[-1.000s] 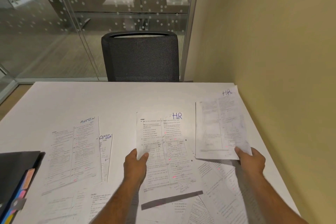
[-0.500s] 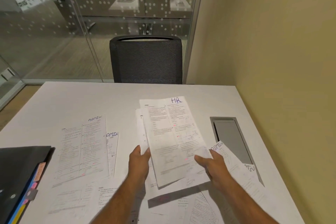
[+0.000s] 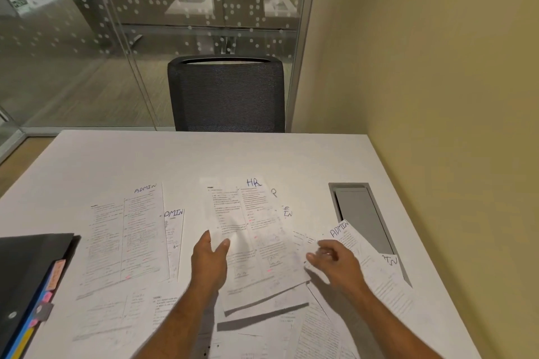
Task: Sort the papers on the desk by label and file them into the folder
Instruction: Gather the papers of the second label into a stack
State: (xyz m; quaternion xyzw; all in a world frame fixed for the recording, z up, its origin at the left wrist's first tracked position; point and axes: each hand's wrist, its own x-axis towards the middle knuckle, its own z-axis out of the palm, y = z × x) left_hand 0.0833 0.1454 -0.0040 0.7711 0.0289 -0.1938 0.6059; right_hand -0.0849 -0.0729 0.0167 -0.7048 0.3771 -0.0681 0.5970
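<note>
Left hand [image 3: 208, 262] relaxed, fingers straight, thumb and fingertips on the left edge of the HR sheet [image 3: 256, 230], not gripping it. Right hand [image 3: 335, 264] loosely curled, fingertips at the sheet's right edge; can't tell if it pinches anything. HR sheet tops a small stack mid-desk, more loose papers [image 3: 291, 326] underneath. Right of it, an ADMIN sheet [image 3: 358, 245] overlaps the cable hatch [image 3: 360, 213]. Left: two ADMIN sheets [image 3: 128, 236] flat, overlapping. Folder [image 3: 26, 274] at the far left edge, coloured tabs showing. Chair [image 3: 227, 93] behind the desk [image 3: 204, 154].
</note>
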